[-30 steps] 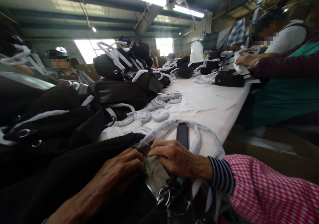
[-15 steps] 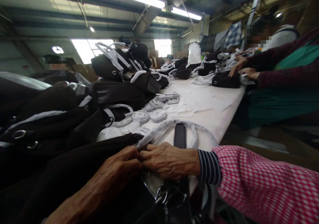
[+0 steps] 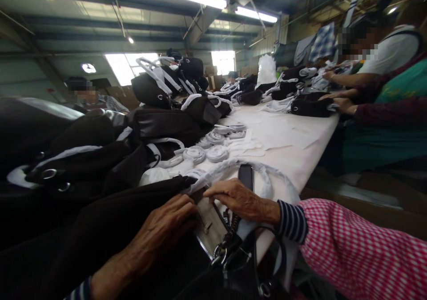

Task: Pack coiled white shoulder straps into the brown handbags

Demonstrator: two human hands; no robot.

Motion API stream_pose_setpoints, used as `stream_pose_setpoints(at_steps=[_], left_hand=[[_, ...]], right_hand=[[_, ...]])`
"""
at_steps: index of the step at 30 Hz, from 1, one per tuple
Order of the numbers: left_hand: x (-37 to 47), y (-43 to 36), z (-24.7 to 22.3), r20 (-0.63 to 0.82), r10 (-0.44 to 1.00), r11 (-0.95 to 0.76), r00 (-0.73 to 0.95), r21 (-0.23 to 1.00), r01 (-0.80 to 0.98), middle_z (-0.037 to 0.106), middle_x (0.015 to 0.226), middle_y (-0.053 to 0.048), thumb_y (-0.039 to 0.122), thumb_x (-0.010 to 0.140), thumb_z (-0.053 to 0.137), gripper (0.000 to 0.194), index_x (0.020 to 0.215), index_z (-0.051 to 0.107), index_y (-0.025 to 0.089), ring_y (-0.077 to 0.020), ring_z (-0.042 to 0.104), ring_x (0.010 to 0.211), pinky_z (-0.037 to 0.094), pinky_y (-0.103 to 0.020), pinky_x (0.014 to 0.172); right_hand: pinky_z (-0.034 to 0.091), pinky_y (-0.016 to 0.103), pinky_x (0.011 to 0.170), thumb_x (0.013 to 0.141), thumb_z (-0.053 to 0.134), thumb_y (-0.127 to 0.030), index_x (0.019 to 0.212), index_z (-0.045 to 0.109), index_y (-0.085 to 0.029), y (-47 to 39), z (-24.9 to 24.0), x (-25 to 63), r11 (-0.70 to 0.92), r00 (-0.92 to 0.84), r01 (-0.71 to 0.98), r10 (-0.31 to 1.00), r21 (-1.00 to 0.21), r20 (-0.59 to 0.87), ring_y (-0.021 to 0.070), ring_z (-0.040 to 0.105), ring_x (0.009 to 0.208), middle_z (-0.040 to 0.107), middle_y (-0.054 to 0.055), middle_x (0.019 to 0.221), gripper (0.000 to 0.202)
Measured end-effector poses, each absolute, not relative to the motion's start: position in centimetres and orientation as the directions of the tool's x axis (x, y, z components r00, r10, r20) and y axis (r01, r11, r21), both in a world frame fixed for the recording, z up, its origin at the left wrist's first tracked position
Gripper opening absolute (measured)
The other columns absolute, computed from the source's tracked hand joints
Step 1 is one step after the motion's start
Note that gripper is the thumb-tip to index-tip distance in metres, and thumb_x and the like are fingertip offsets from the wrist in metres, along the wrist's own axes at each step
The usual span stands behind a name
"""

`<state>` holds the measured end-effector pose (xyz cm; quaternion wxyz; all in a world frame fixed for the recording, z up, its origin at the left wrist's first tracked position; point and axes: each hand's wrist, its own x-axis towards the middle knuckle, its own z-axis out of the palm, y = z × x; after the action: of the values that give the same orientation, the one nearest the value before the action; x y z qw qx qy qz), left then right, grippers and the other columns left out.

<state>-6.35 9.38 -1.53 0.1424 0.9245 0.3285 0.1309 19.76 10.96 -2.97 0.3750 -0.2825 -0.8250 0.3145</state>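
A black bag (image 3: 110, 229) lies in front of me at the near end of the white table (image 3: 287, 144). My left hand (image 3: 163, 231) presses down on the bag's black fabric beside its open zipper mouth, where a grey lining (image 3: 210, 222) shows. My right hand (image 3: 238, 198) rests fingers-down on the far edge of that opening, touching the lining. A handle wrapped in white paper (image 3: 263, 175) with a black strap (image 3: 246, 178) arches just beyond my right hand. Metal rings and clips (image 3: 222, 249) hang at the bag's near corner.
Piled black bags (image 3: 160, 126) with white-wrapped handles fill the left side. Coiled white wraps (image 3: 207, 151) lie mid-table. Across on the right, other people's hands (image 3: 336, 102) work on a black bag (image 3: 310, 106). Another person sits at the far left (image 3: 83, 95).
My hands, which were pinched together at the zipper half a second ago, have parted; the bag's mouth now gapes wider and shows more grey lining.
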Motion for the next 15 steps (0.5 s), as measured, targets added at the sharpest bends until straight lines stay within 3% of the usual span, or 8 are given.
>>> stream_pose_setpoints(at_steps=[4,8,13,15], left_hand=[[-5.3,9.1,-1.3,0.049,0.646,-0.726,0.762,0.348,0.594,0.064,0.107,-0.001,0.025,0.108,0.041,0.023,0.105,0.063,0.025,-0.0169,0.058,0.096,0.044,-0.029,0.085],[-3.7,7.9,0.2,-0.047,0.681,-0.69,0.731,0.296,0.661,0.062,0.106,-0.002,0.036,0.107,0.047,0.022,0.103,0.065,0.024,-0.0201,0.058,0.099,0.045,-0.032,0.084],[-2.3,7.8,-0.2,-0.087,0.734,-0.663,0.673,0.124,0.739,0.062,0.1,-0.005,0.036,0.1,0.057,0.018,0.102,0.062,0.019,-0.023,0.06,0.087,0.046,-0.036,0.076],[-2.2,8.2,-0.9,-0.096,0.725,-0.677,0.682,0.087,0.731,0.062,0.098,-0.006,0.031,0.1,0.054,0.015,0.101,0.061,0.018,-0.0232,0.061,0.086,0.047,-0.036,0.077]], right_hand=[[0.049,0.026,0.073,0.093,0.049,-0.011,0.116,0.071,-0.016,10.3,-2.7,20.0,0.545,-0.545,0.207,0.754,-0.813,0.367,0.0145,0.065,0.073,0.073,0.002,0.083,0.032],[0.047,0.025,0.073,0.093,0.049,-0.011,0.103,0.072,-0.017,9.9,-2.9,19.5,0.538,-0.521,0.262,0.778,-0.801,0.351,0.0139,0.064,0.073,0.071,0.001,0.08,0.025],[0.044,0.023,0.062,0.093,0.05,-0.012,0.131,0.054,-0.016,9.6,-3.1,19.1,0.409,-0.397,0.197,0.864,-0.891,0.309,0.012,0.056,0.061,0.069,-0.002,0.077,0.038],[0.042,0.022,0.058,0.093,0.051,-0.013,0.128,0.054,-0.016,9.5,-3.2,19.2,0.365,-0.392,0.17,0.877,-0.915,0.277,0.0112,0.054,0.058,0.07,-0.002,0.077,0.036]])
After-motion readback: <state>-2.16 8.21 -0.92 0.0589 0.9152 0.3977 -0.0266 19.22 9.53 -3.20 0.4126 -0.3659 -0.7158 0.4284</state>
